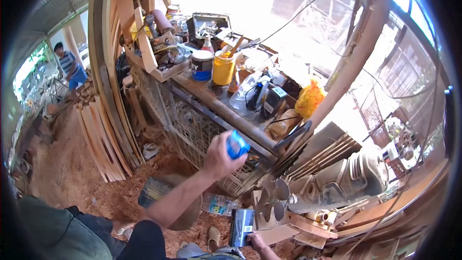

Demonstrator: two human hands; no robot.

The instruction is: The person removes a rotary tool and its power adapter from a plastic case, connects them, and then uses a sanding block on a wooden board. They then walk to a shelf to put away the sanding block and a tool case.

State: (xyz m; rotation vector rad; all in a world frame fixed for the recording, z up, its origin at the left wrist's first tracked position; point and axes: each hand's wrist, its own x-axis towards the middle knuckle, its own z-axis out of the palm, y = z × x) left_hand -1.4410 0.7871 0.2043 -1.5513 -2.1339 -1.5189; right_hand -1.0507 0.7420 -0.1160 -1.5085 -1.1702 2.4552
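My left hand (222, 159) is raised in the middle of the view, its fingers wrapped round a shiny blue object (237, 145), perhaps a small container, near the front edge of the cluttered workbench (226, 115). Lower down, my right hand (258, 241) grips the lower right side of a dark can (241, 227) with a pale label. The two held things are apart. A clear plastic bottle (219, 204) lies on the ground to the left of the can, and a dark basin (185, 212) is partly hidden behind my left forearm.
On the bench stand a yellow bucket (223, 70), a blue-and-black tub (202, 70) and a yellow bag (310, 98). Wooden strips (103, 137) lean at left. A large dusty jerrycan (337, 180) lies at right. A co-worker's green shirt (62, 236) is close at lower left; another person (70, 67) stands farther back.
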